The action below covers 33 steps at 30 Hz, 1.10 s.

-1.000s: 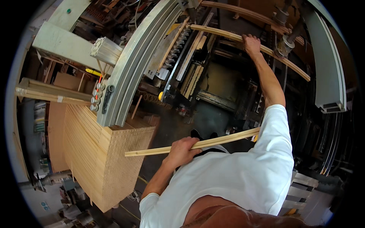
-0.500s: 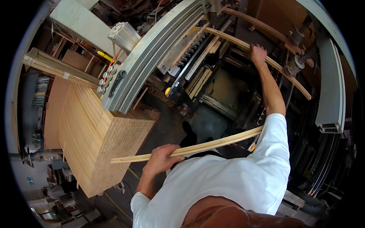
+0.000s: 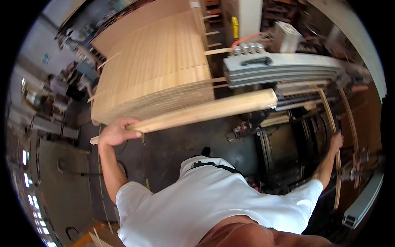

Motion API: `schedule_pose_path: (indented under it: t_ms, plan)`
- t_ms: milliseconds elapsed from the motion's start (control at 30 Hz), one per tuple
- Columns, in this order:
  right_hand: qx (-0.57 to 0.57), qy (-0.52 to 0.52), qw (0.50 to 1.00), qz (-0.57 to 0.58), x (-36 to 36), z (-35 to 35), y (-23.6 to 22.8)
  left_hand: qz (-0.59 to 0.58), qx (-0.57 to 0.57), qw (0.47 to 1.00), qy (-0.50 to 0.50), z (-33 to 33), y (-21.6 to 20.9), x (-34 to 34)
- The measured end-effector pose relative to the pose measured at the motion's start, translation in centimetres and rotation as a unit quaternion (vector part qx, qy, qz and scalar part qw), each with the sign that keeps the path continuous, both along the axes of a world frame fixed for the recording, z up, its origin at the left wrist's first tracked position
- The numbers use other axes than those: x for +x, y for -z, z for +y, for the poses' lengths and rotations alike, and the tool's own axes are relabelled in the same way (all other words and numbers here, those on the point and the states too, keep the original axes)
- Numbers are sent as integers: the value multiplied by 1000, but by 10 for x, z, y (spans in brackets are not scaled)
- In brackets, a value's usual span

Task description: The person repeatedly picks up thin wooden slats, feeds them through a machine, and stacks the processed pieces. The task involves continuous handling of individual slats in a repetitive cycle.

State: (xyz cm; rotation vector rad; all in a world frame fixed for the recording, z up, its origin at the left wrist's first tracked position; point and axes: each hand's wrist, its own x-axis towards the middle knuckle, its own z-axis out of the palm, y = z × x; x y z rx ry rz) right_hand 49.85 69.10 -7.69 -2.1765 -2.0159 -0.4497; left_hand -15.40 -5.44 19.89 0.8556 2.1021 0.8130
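My left hand (image 3: 117,132) is closed around a pale wooden strip (image 3: 205,111) near its left end. The strip is raised and slants up to the right, in front of a large stack of wooden strips (image 3: 152,53). Its far end reaches toward the machine's grey beam (image 3: 284,71) and is a little blurred. Out to the right, my right hand (image 3: 336,141) grips a second, thinner wooden strip (image 3: 338,173), which lies lengthwise along the machine. The right fingers are small and partly smeared by motion.
Another wooden strip (image 3: 349,111) lies beyond my right hand. A metal profile (image 3: 362,206) juts in at the lower right. The machine's dark frame (image 3: 284,144) stands between my body and right hand. Thin sticks poke out of the stack's sides. Dark floor (image 3: 173,150) lies before me.
My view has swung left, so the stack now stands ahead. My left hand has carried its strip away from my body and lifted it. My right hand remains on the machine's strip.
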Motion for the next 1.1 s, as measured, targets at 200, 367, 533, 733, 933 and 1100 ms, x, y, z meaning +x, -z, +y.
schedule_pose_path:
  t_ms: [200,367,533,733,933,1100]
  plan:
    - [125,-109,951,262,-142,-90,-53,-15,138,981,-139,-121,-11,-108]
    - [141,-267,812,499,-254,-210,-70,102,172,943,-265,-120,17,-255]
    - [7,-292,759,582,-364,-336,-21,300,4,921,-248,-86,56,-420]
    - [-116,-292,820,479,-437,-475,6,369,-72,890,-259,-68,120,-551]
    - [-121,-215,856,454,-410,-541,7,249,-22,932,-262,-9,131,-583]
    - [-91,-165,885,425,-391,-583,-26,271,-32,931,-242,-7,152,-623]
